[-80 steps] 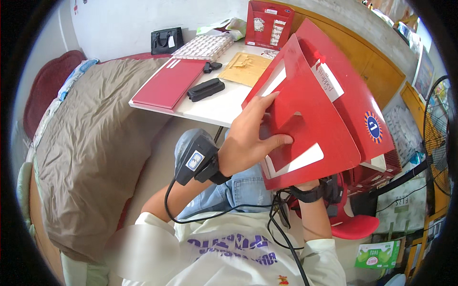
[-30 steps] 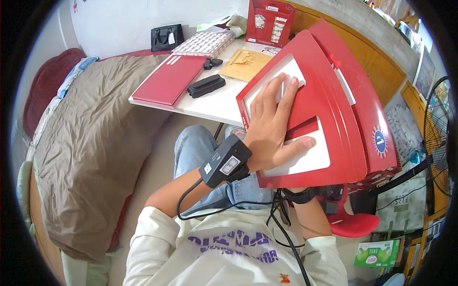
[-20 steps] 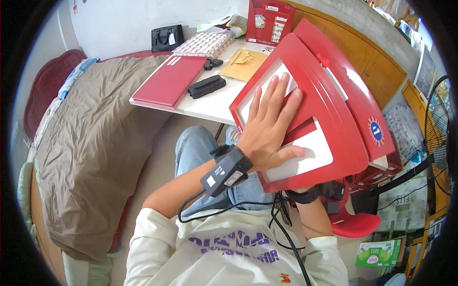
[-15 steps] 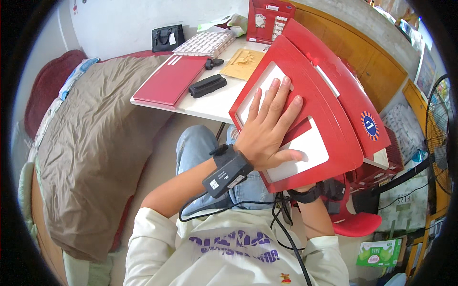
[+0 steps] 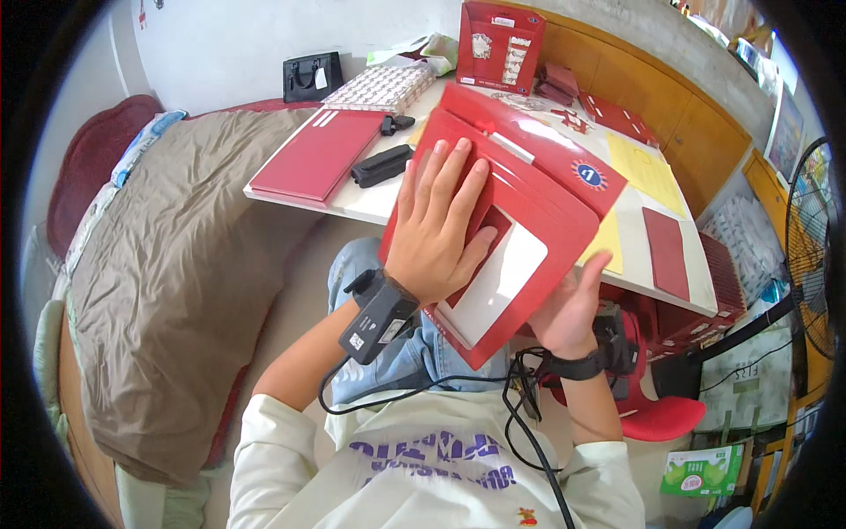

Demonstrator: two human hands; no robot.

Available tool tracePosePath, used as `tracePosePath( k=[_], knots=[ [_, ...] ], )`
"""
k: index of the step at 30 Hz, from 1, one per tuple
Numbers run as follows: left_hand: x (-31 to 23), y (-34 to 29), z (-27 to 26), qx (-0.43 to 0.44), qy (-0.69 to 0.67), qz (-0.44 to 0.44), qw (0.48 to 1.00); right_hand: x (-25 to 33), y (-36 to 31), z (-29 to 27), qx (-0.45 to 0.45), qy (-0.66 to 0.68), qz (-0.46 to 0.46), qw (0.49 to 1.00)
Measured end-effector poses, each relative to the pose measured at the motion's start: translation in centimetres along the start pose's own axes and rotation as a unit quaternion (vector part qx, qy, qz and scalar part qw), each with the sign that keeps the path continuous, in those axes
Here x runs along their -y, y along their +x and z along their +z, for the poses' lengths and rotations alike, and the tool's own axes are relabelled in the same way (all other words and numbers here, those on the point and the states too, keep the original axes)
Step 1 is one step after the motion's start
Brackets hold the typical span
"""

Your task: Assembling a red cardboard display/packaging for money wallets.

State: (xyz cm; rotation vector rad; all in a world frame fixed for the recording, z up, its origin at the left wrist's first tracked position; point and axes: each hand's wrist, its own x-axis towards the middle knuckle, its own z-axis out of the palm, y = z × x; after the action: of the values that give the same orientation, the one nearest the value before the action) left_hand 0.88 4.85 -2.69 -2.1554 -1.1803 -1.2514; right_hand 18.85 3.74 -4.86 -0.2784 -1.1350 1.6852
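A red cardboard box (image 5: 551,216), with cut-out windows showing white inside and a round blue badge on its upper flap, is tilted above my lap at the table's near edge. My left hand (image 5: 438,234) lies on its front with the fingers stretched out and slightly apart. Under the box's lower right side, my right hand (image 5: 568,309) supports it with the palm turned up. The right thumb sticks up beside the edge, while the other right fingers are hidden behind the cardboard. Both wrists carry black strapped devices.
On the white table (image 5: 652,260) are a red folder-like board (image 5: 317,159), a black pouch (image 5: 382,166), yellow sheets (image 5: 648,172) and another red box (image 5: 500,48). A bed (image 5: 181,264) stands left, a fan (image 5: 809,238) right. A black cable (image 5: 441,381) crosses my lap.
The red box has moved left and down, turning so that it shows less of its side. My left hand has moved left with it. My right palm and thumb have come into view.
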Motion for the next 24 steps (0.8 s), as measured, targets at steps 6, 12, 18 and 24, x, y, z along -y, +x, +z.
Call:
tracePosePath(
  k=[6,12,18,24],
  knots=[
    [0.3,-1.4,-0.5,0.021,-0.035,-0.049,0.998,0.6,-0.5,2.0,-0.004,-0.353,-0.029,0.935],
    [2.2,1.5,-4.7,-0.055,0.045,-0.023,0.997,2.3,-1.1,0.0,-0.105,-0.374,-0.036,0.921],
    [2.7,3.6,-6.9,0.127,-0.084,0.016,0.988,3.6,-1.9,-1.0,-0.064,-0.410,-0.020,0.910],
    [1.9,3.0,-7.2,0.184,-0.141,0.007,0.973,3.3,-3.0,-1.1,-0.036,-0.419,0.017,0.907]
  ],
)
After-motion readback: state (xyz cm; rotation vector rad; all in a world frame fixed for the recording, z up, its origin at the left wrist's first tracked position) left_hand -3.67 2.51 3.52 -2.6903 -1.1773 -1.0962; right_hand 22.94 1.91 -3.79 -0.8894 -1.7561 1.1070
